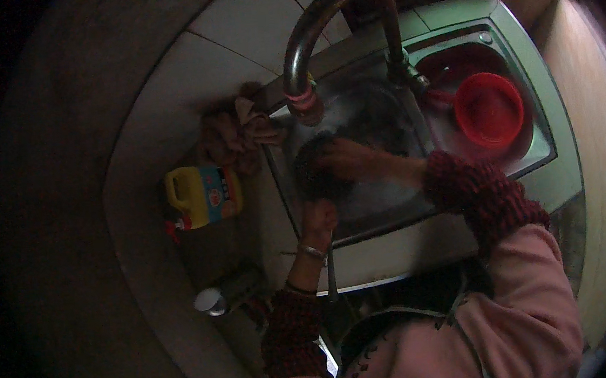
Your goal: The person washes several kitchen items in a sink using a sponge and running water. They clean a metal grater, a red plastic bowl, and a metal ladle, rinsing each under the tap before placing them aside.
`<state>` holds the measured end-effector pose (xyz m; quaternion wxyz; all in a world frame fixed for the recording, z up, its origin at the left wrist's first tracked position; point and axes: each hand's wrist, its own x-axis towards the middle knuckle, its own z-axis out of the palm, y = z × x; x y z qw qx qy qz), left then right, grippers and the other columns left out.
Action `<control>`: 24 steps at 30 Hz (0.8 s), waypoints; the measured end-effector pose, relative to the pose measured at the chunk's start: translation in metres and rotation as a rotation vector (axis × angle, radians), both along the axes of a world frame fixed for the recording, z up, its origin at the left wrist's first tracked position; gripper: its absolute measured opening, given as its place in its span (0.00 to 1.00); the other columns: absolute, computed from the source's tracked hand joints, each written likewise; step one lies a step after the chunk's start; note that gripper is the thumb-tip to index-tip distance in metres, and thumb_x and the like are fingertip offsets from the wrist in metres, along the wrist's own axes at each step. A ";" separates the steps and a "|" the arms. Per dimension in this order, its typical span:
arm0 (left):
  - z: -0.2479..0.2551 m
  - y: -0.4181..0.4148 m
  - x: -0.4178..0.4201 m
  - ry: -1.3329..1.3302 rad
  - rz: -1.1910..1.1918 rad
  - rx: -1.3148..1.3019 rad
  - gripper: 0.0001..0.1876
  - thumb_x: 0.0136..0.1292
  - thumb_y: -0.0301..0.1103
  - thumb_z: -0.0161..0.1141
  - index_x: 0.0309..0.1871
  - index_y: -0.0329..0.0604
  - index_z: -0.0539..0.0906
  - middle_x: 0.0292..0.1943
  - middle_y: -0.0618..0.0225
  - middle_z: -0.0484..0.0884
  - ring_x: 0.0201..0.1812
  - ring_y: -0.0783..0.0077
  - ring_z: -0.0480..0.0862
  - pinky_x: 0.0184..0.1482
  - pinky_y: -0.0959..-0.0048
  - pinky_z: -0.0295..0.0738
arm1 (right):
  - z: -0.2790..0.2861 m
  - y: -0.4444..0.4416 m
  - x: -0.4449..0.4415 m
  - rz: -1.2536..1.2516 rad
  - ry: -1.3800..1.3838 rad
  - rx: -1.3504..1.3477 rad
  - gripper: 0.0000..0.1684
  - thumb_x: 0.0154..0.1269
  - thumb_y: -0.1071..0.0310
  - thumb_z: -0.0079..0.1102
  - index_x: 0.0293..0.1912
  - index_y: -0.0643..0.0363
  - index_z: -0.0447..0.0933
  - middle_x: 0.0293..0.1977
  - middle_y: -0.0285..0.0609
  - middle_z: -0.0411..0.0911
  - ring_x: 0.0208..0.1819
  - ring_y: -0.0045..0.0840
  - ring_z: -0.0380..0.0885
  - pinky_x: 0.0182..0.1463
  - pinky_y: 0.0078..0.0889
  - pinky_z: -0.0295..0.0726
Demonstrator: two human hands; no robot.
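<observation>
My left hand (320,219) is closed at the near left edge of the metal sink basin (384,215). It grips a long-handled utensil (332,279), whose thin handle end sticks out below the fist toward me. Beyond the fist lies a dark round shape (312,175), which looks like the head of that utensil, perhaps a skimmer; poor light hides the join. My right hand (351,159) reaches in from the right and lies over this dark shape with fingers bent. Blur hides whether a scrubber is under the fingers.
Above the basin arches a metal faucet (300,68). In the second basin (540,146), at right, sits a red plastic dipper (490,110). Crumpled cloths (236,133), a yellow detergent jug (203,196) and a cylindrical container with a pale end (211,302) are on the left.
</observation>
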<state>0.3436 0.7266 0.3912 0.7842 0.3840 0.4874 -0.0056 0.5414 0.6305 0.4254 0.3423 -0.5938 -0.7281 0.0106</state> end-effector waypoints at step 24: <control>0.030 0.023 0.027 -0.154 -0.037 -0.251 0.11 0.58 0.32 0.47 0.19 0.44 0.67 0.14 0.75 0.60 0.13 0.82 0.58 0.15 0.81 0.52 | -0.160 -0.046 0.070 -0.694 0.114 -0.142 0.21 0.55 0.58 0.46 0.48 0.56 0.66 0.40 0.41 0.71 0.40 0.31 0.71 0.42 0.35 0.71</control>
